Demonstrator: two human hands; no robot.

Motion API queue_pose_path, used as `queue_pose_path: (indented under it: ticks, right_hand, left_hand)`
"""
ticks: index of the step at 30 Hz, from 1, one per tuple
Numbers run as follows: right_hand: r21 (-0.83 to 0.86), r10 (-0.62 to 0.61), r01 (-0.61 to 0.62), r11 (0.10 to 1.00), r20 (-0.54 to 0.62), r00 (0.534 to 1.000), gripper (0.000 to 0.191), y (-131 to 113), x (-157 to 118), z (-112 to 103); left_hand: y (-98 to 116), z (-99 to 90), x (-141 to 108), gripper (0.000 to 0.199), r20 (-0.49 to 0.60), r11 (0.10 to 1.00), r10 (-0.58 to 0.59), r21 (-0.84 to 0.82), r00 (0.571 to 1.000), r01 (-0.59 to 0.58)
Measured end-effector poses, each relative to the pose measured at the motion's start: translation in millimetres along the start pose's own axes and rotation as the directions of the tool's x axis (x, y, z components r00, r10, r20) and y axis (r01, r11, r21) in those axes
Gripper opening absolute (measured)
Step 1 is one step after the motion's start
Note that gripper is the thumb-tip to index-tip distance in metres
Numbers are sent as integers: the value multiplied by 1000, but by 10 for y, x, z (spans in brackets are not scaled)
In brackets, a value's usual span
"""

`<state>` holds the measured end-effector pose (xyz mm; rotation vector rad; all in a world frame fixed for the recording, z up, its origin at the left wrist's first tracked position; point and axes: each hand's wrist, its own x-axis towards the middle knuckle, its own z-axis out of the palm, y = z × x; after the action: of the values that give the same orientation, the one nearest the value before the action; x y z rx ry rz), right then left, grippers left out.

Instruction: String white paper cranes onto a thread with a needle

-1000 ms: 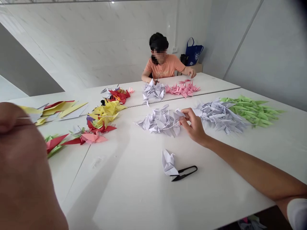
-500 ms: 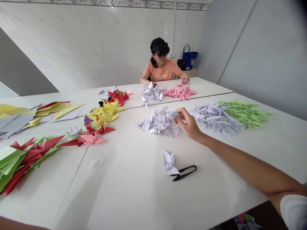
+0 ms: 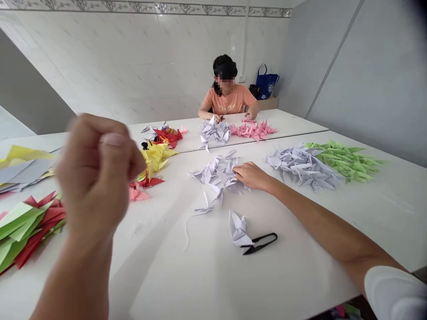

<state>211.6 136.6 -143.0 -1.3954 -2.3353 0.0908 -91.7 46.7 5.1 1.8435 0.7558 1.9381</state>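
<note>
Snips (image 3: 252,249) lie before the middle crane heap (image 3: 215,173), apparently touching a single crane (image 3: 238,229).

central cranes (image 3: 214,174): white | snips (image 3: 250,250): black | bag (image 3: 266,85): blue | shirt (image 3: 230,101): orange | border (image 3: 187,9): grey, patterned

Shiny marbled tile wall (image 3: 133,66) at the back, patterned border strip (image 3: 143,7) up top, plain grey wall (image 3: 376,89) off to the right, big white counter (image 3: 187,280) below.
</note>
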Motion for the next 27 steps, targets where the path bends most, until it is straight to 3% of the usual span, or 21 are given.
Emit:
queue_pose_path:
  ticks: [2, 4, 8, 12, 14, 17, 21, 23, 25, 27]
  right_hand:
    - [25, 11, -9, 1000, -46, 999, 28, 5, -14, -25]
    - [72, 31, -21, 997, -143, 989, 29, 5, -17, -93]
    - [214, 67, 14, 977, -367, 928, 17, -84, -24, -284]
    - [316, 37, 146, 938, -508, 861, 14, -348, -105, -473]
    - [337, -8, 265, 903, -606, 796, 12, -493, -169, -559]
    - [210, -158, 444, 871, -736, 659, 18, -646, -258, -681]
    - [-2, -361, 555, 832, -761, 539, 35, -724, -311, -790]
    - [-20, -380, 590, 807, -782, 493, 35, -755, -312, -798]
    - [113, -275, 605, 788, -815, 510, 29, -805, -309, -777]
    - [405, -55, 564, 720, -776, 628, 20, -874, -308, -743]
  left_hand:
    - [-107, 73, -12, 23, 237, 993, 42, 93, 971, -66]
    - [-185, 179, -67, 24, 367, 985, -18, 168, 930, -48]
    - [-230, 363, -212, 19, 428, 932, -188, 362, 884, 23]
    - [-236, 431, -280, 24, 497, 909, -237, 417, 835, 10]
    - [-254, 444, -302, 25, 519, 910, -257, 415, 815, 22]
    - [-288, 466, -345, 26, 559, 921, -282, 385, 780, 57]
    - [-295, 499, -400, 25, 605, 931, -312, 349, 732, 109]
    - [-277, 516, -418, 25, 611, 929, -328, 347, 721, 129]
    - [-258, 538, -436, 24, 585, 927, -345, 335, 735, 168]
    - [-246, 563, -458, 21, 534, 931, -350, 289, 770, 223]
